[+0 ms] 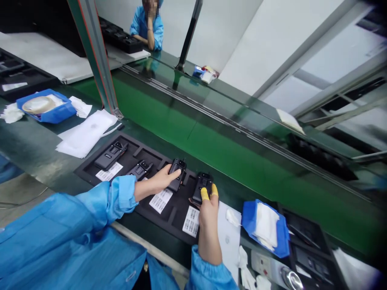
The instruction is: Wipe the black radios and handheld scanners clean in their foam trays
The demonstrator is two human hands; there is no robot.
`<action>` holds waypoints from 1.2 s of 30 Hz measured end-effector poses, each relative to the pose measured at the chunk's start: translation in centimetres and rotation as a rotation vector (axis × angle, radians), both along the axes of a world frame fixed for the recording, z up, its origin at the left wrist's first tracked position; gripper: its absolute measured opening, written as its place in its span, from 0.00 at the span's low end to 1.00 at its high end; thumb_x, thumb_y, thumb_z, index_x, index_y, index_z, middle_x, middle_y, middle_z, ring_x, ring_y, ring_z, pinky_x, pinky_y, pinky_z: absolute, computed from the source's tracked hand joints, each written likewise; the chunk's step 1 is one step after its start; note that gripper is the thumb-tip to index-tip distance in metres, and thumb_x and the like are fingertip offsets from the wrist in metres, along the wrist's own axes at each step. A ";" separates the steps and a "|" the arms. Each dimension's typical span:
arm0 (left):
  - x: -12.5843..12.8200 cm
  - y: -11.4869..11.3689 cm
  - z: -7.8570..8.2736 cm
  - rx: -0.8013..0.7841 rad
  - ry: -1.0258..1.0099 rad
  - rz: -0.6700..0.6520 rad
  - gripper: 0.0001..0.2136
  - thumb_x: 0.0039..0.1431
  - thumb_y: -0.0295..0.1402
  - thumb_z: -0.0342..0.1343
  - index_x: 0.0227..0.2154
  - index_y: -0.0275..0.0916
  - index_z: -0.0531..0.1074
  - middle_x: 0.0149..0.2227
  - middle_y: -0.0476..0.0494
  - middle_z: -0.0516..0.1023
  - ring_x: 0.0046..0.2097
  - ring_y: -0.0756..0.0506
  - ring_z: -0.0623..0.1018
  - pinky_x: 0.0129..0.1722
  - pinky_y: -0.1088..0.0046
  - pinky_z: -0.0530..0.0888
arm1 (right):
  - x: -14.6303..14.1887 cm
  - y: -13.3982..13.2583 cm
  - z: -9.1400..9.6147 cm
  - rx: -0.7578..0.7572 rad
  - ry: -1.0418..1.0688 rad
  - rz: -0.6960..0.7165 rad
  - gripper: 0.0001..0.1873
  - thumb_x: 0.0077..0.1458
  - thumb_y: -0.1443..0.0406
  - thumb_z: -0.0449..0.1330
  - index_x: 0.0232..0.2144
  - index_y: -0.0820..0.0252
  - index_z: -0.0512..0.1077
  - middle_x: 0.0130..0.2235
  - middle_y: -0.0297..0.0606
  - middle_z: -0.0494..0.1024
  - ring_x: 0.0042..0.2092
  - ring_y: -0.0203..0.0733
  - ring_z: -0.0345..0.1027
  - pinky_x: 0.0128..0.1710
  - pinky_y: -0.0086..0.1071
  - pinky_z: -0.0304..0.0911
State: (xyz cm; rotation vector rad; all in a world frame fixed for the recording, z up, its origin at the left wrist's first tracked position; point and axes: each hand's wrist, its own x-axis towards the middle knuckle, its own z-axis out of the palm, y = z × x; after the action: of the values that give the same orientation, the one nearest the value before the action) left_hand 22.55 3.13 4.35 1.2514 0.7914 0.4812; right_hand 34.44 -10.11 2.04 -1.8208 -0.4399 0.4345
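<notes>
At the far left of the bench (36,149) you have a blue tray (48,108) with a roll of tape inside, and white wipes (12,113) lie around it. Next to it, some white sheets (86,133) lie flat on the bench, just beside the corner of the black foam tray (87,169).

In this black foam tray four small black devices lie in a row, each in its own pocket. The first device (109,155) and the second device (139,169) are free, nobody touches them. A white barcode label (109,173) lies in front of the first one.

Your left hand (160,181) comes from the left in a blue sleeve and is closed on the third device (177,174): the thumb lies on top of it and the fingers go under its near side. The device is still inside its pocket, directly under your thumb.

Your right hand (208,209) wears yellow finger cots (204,194) on two fingers. Those fingers press on the lower end of the fourth device (202,186), which lies just beyond the fingertips; I cannot tell if the hand really clamps it.

To the right there is a blue holder (282,233) with white wipes in it. Behind everything runs the green conveyor belt (211,137), and another person in blue (148,26) sits at the far side
</notes>
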 end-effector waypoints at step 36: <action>-18.4 7.0 0.4 1.027 0.997 0.071 0.32 0.51 0.30 0.60 0.59 0.34 0.56 0.49 0.31 0.65 0.52 0.33 0.63 0.51 0.54 0.62 | -16.1 6.1 -1.6 -0.298 -0.784 0.496 0.39 0.57 0.46 0.44 0.48 0.78 0.68 0.55 0.71 0.61 0.64 0.69 0.35 0.54 0.68 0.35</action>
State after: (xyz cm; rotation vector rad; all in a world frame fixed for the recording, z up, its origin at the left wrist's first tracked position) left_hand 4.10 10.11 4.78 2.5063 1.5089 0.2862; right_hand 18.31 -4.06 0.40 -2.1268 -1.4471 0.0924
